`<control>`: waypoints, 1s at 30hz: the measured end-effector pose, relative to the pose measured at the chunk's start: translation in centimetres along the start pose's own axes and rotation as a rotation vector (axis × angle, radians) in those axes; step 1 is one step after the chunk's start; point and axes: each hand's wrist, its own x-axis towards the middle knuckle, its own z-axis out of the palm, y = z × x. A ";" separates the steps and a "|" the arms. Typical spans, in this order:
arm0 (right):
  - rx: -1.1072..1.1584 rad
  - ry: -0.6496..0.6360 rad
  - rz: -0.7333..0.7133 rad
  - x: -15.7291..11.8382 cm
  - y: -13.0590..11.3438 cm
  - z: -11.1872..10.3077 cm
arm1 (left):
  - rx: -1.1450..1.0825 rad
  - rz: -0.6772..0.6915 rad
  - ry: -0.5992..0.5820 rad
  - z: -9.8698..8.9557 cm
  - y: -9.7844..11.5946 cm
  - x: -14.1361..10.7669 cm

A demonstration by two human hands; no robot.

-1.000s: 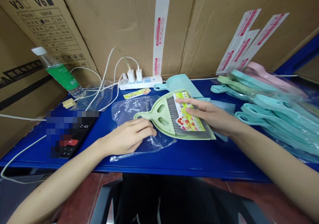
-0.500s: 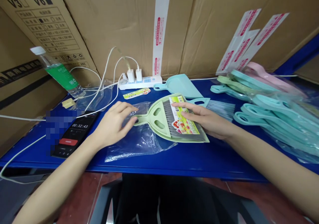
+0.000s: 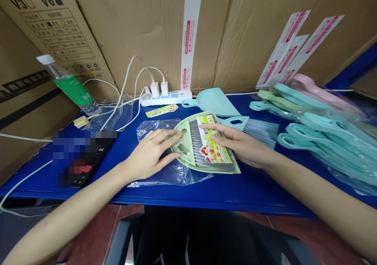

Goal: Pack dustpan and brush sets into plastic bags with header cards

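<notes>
Both hands meet over the green brush (image 3: 190, 153), which lies nested in the green dustpan (image 3: 236, 169) mid-tabletop (image 3: 235, 196). The left hand (image 3: 150, 155) has thumb and fingers spread, fingertips on the brush's body; the right hand (image 3: 250, 147) has fingers across the printed card (image 3: 216, 151) on the bristles — whether it also grips from beneath, the view does not tell. A clear plastic bag (image 3: 176, 174) lies flat by the handle side. So this pair looks unwrapped but together, card on. The blue dustpan (image 3: 218, 102) and blue brush (image 3: 260, 133) already lie apart, with a loose card (image 3: 161, 111) near the power strip (image 3: 169, 98); the bagged sets (image 3: 332, 139) at the right look untouched. Most open room is toward the front edge — the blue pieces and cardboard wall (image 3: 147, 29) limit the back, the phone (image 3: 96, 155) the left.
</notes>
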 end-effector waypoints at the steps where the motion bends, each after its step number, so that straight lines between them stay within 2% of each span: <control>1: -0.001 -0.020 -0.010 0.0 0.1 0.1 | -0.006 0.005 0.009 0.1 0.1 0.1; 6: -0.010 -0.101 -0.054 0.1 0.5 0.4 | -0.039 0.013 0.037 0.2 0.1 0.2; 8: -0.025 -0.099 -0.064 0.0 0.6 0.3 | -0.008 -0.026 0.093 -0.4 -0.2 0.1; 10: -0.039 -0.093 -0.063 0.0 0.6 0.3 | 0.096 -0.163 0.181 -1.3 -0.8 0.0; 12: -0.052 -0.080 -0.057 -0.1 0.5 0.1 | 0.247 -0.411 0.199 -2.3 -1.3 -0.3; 14: -0.066 -0.055 -0.039 -0.2 0.3 0.0 | 0.370 -0.669 0.022 -3.2 -1.6 -0.4; 16: -0.078 -0.024 -0.011 -0.3 0.1 -0.2 | 0.445 -0.806 -0.216 -3.8 -1.6 -0.5; 18: -0.094 0.007 0.011 -0.4 -0.1 -0.5 | 0.462 -0.819 -0.372 -4.1 -1.5 -0.5; 20: -0.114 0.034 0.013 -0.6 -0.3 -0.8 | 0.406 -0.777 -0.417 -4.1 -1.5 -0.5; 26: -0.163 0.047 -0.001 -1.2 -0.9 -1.0 | 0.005 -0.682 -0.301 -4.2 -2.2 -0.7; 30: -0.139 0.013 0.004 -1.2 -0.9 -0.6 | -0.114 -0.612 -0.224 -4.0 -2.2 -0.7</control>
